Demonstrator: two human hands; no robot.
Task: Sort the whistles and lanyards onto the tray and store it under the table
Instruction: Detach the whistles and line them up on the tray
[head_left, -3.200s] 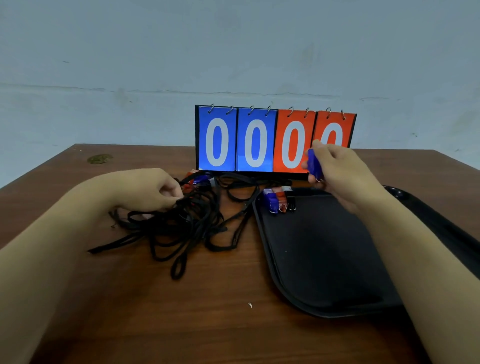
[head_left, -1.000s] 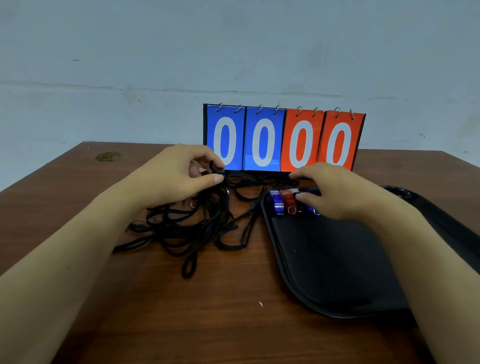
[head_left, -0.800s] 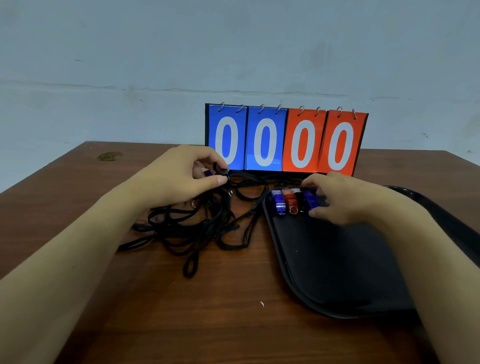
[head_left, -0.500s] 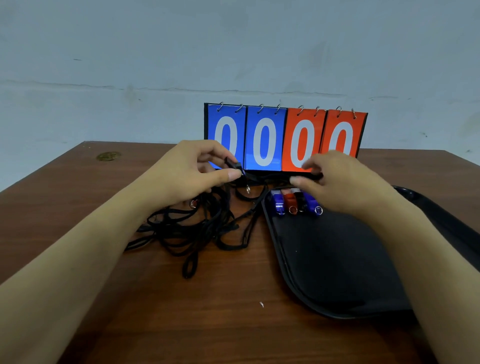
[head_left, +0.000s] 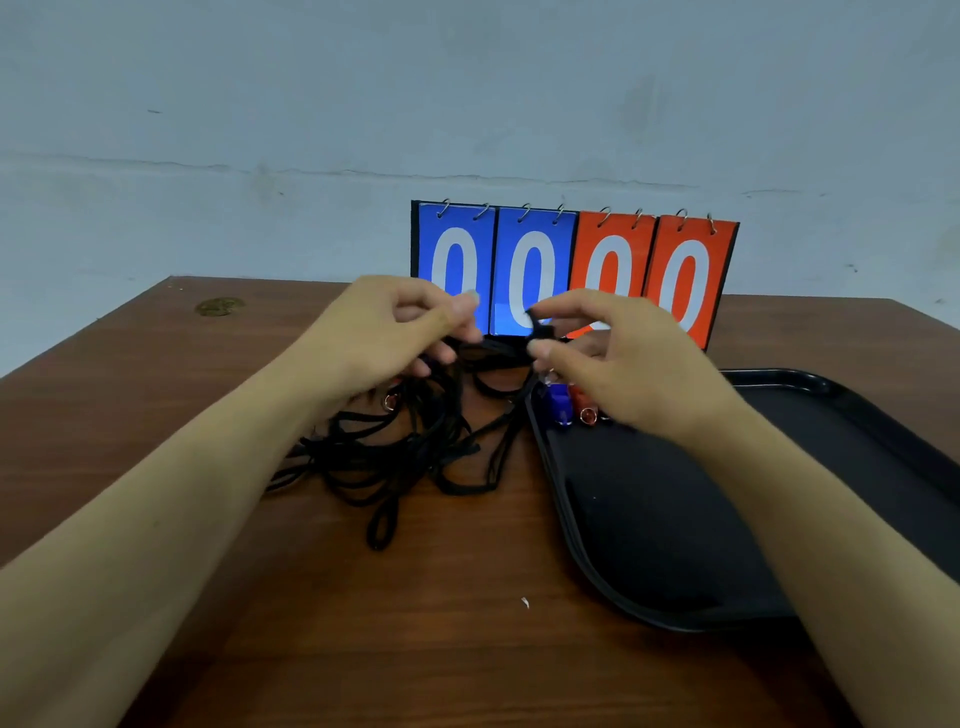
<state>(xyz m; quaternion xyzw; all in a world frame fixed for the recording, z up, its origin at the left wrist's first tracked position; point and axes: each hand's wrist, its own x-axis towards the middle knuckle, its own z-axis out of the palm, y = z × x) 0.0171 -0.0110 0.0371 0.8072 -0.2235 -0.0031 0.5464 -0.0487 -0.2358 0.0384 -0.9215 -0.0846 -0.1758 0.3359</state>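
Left of the flip scoreboard, the tangled black lanyards sprawl on the wooden table, one long loop trailing toward the viewer. The left hand hovers above them with curled fingers pinching a cord. In front of the scoreboard, the right hand pinches a small black clip between thumb and forefinger; its direction is unclear. Right of the tangle, the black tray holds whistles, blue and red, at its far left corner, ring ends toward the viewer. A pale blue wall stands behind.
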